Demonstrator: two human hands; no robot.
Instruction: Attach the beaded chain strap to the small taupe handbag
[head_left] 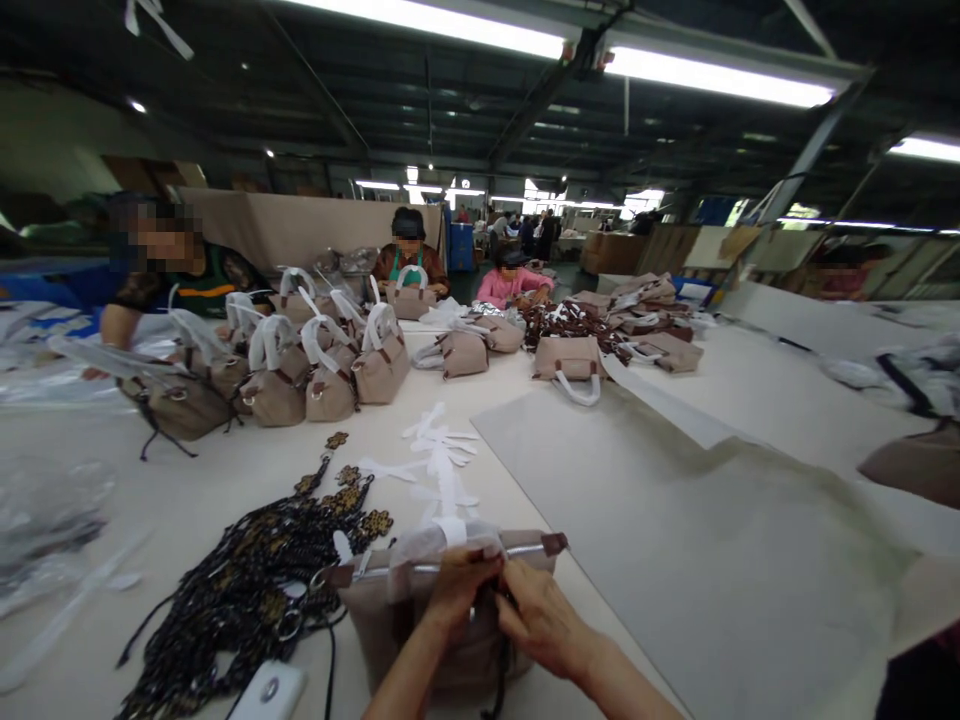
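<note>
A beige handbag (pixel 375 615) with brown zipper ends and a silvery zipper stands at the near edge of the table. My left hand (pixel 461 590) is closed at the middle of its top, by the wrapped white handle. Close against it, my right hand (pixel 540 615) is closed with its fingertips together at the same spot. What the fingers pinch is too small and hidden to name. A dark cord hangs down the bag's front below my hands. Left of the bag lies a heap of black braided cords (pixel 247 585) with flower-shaped pieces.
White paper strips (pixel 442 465) lie beyond the bag. A white device (pixel 270 690) is at the near left. Several finished handbags (pixel 330 380) stand farther back. A large grey sheet (pixel 675 540) covers the right side. Several people sit across the table.
</note>
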